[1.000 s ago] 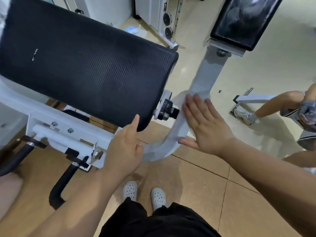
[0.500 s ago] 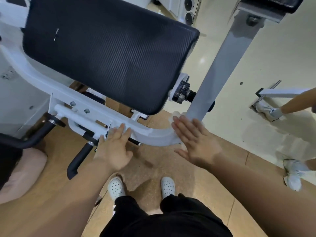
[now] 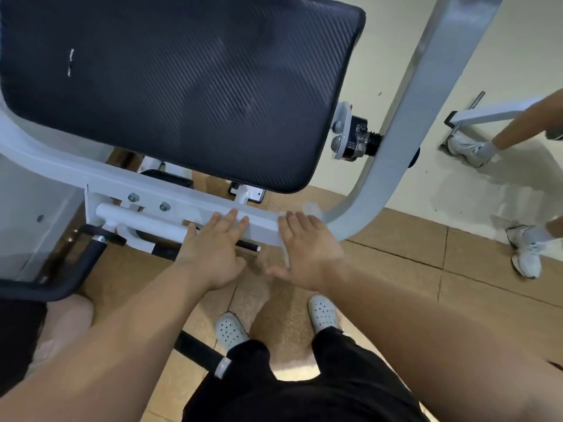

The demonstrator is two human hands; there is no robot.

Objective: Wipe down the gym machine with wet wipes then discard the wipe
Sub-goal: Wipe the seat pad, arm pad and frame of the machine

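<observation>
floor (image 3: 396, 269): tan tiles, lower frame; cream area at upper right.
pad (image 3: 182, 86): black, ribbed, upper left.
frame (image 3: 201, 202): white, below pad.
wipe (image 3: 310, 207): centre, on frame bend.
right hand (image 3: 307, 254): flat, fingers straight, pressing wipe.
left hand (image 3: 213, 257): flat on frame, holding nothing.

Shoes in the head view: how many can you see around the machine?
4. The wearer's left clog and right clog at bottom centre; another person's upper sneaker and lower sneaker at the right edge. More may be hidden under the machine.

Gym: padded machine (image 3: 182, 86), steel frame (image 3: 420, 123)
</observation>
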